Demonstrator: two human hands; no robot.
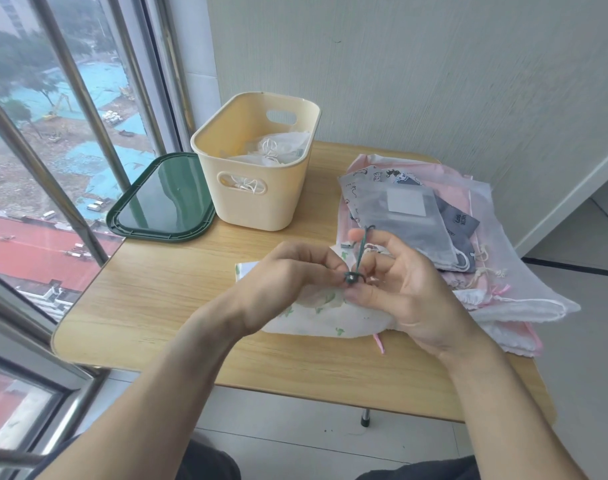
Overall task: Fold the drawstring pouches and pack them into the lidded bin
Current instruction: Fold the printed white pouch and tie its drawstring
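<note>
A white pouch with green prints (316,315) lies on the wooden table (164,289) under both hands. My left hand (288,275) pinches its dark green cord stopper (351,278). My right hand (402,285) also pinches at the stopper, and the green drawstring (363,244) runs up past its index finger. The cream bin (261,192) stands at the back with white pouches inside. Its dark green lid (162,199) lies beside it on the left. A pile of grey, pink and white pouches (434,223) lies at the right.
A window with metal bars (74,140) runs along the left of the table. A wall stands behind and to the right. The table's front edge is near my forearms, with tiled floor below.
</note>
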